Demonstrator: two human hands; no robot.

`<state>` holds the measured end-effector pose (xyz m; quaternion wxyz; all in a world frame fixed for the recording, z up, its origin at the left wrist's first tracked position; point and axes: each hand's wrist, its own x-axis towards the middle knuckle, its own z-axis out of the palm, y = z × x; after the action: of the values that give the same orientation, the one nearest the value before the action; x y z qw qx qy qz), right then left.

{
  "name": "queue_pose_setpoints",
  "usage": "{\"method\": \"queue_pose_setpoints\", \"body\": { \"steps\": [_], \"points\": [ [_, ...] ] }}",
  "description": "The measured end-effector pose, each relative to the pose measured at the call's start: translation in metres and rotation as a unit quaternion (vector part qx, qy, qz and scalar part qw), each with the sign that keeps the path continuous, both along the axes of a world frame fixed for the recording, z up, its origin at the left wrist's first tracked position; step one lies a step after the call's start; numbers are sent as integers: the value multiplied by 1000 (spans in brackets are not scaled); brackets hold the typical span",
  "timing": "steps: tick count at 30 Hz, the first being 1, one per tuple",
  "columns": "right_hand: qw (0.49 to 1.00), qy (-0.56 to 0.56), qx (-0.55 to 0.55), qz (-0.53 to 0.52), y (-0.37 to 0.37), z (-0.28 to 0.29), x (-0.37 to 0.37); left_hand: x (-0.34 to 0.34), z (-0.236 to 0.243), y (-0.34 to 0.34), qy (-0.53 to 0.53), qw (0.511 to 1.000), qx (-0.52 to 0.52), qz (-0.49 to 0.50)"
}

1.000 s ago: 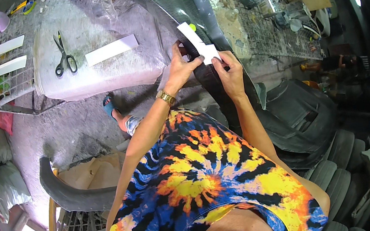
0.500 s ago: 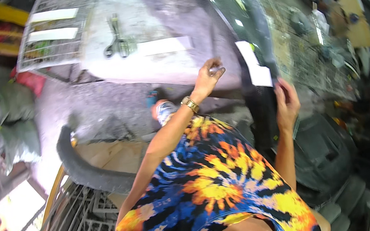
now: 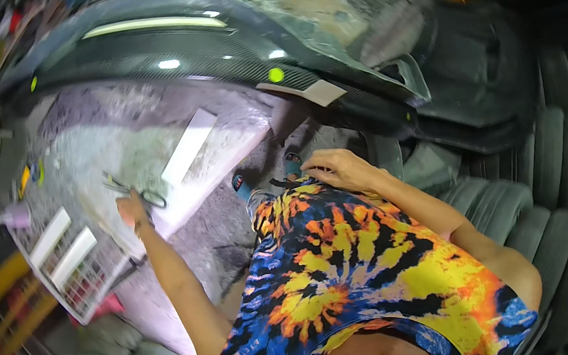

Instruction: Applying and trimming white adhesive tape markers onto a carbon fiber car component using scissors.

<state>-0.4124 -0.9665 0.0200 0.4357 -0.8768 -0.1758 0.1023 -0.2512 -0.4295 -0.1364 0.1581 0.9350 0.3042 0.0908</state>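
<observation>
My left hand (image 3: 129, 209) reaches out to the left and closes at the handles of a pair of scissors (image 3: 153, 198), which lie on a pale work surface (image 3: 97, 153); one black handle ring shows beside my fingers. A white strip (image 3: 189, 147) lies just right of the scissors. In front of my shirt hangs my right hand (image 3: 342, 169), its fingers loosely bent and apart, with nothing visible in them. Beyond it, a white piece (image 3: 324, 92) lies on a long, curved black panel (image 3: 201, 51) with a carbon-weave look. A yellow-green round mark (image 3: 276, 75) sits on the panel.
A wire rack (image 3: 83, 289) at the left carries two white strips (image 3: 73, 258) and a pale purple object (image 3: 16, 217). Stacked dark, curved parts (image 3: 564, 173) fill the right side. Filled sacks (image 3: 128, 349) stand at the lower left.
The view has turned, so the panel now spans the top. My left hand has gone from mid-air to the scissors. My right hand has left the panel's edge and come before my shirt.
</observation>
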Motion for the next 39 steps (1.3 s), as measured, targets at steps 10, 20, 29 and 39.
{"method": "queue_pose_setpoints", "body": {
  "steps": [10,20,29,39],
  "points": [
    [997,33,36,-64,-17,9,-4,-60,59,-6,-95,995,-15,26],
    [892,283,257,242,46,72,36,-204,210,-198,-244,620,-698,-262],
    [712,528,242,394,-75,101,54,-201,229,-378,-267,553,-713,-338],
    [881,372,-109,270,-184,225,100,-131,118,-414,-250,715,-640,-127]
  ]
}}
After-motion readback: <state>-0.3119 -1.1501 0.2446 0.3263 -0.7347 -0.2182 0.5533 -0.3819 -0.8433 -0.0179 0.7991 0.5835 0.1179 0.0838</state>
